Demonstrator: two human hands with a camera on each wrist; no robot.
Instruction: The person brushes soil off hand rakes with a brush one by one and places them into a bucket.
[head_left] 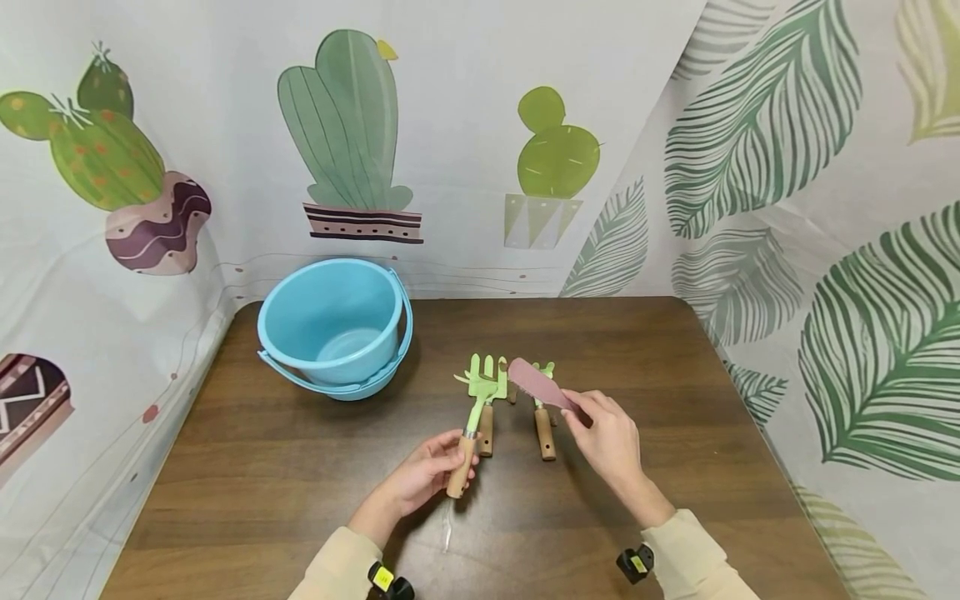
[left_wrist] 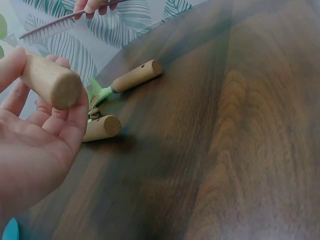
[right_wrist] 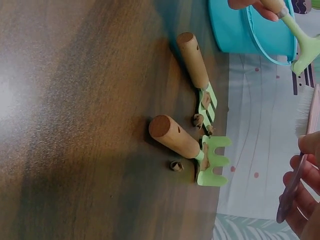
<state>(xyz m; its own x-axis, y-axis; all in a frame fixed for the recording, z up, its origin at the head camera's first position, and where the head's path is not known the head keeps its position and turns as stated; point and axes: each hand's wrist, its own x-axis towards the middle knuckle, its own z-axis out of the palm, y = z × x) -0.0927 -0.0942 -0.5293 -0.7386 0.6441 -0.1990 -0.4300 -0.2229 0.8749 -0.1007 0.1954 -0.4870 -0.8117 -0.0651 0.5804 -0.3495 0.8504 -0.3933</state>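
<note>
"Fork (head_left: 470, 432) first: where is it?"

"Raised above the table (head_left: 637, 358), prongs pointing away from the person. The left hand (head_left: 431, 473) has its fingers curled round the wooden handle."

"And the right hand (head_left: 609, 433)?"

"It pinches a pink brush (head_left: 537, 383) between thumb and fingers, with the pale bristles just beside the prongs. The right wrist view shows a small gap between them."

"What could go wrong from here?"

"I'd say the bristles could snag if the brush came across the prongs at an angle, and the round handle could then twist in the fingers. A hard flick could scatter the brown scraps (right_wrist: 176, 165) further. Lowering the fork carelessly might also knock the nearer lying tool (head_left: 486, 429), since the two overlap in the head view."

"Give me the count, then."

"Three green tools with wooden handles: one held, two lying, counting the other lying tool (head_left: 545, 433) on the right. One brush. One blue bucket (head_left: 322, 308) at the back left. Of scraps, at least three loose ones, plus bits on the lying tools' heads; they're too small to count surely."
</note>
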